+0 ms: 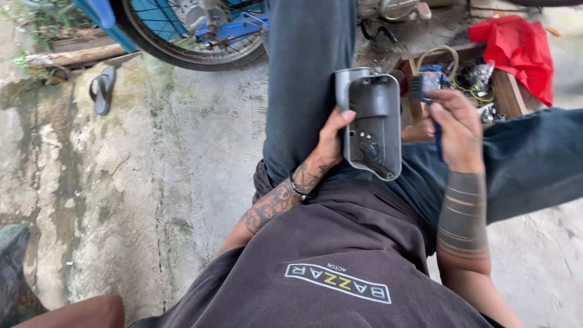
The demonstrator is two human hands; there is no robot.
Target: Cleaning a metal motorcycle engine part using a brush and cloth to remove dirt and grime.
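Concrete floor point(152, 182), damp and stained, runs under a bike wheel point(182, 36) and a lone sandal point(102, 90). From my remote seat I see my left hand point(331, 143) clamped around the edge of a grey plastic cover point(371, 121), propped on the thigh with its hollow side up. My right hand point(458, 130) pinches a small brush point(425, 91), bristles just beside the cover's upper rim. I'd judge short strokes toward the open end work best, with the cover braced firmly. Behind sit a wooden parts box point(507, 91) and a red cloth point(519, 48).
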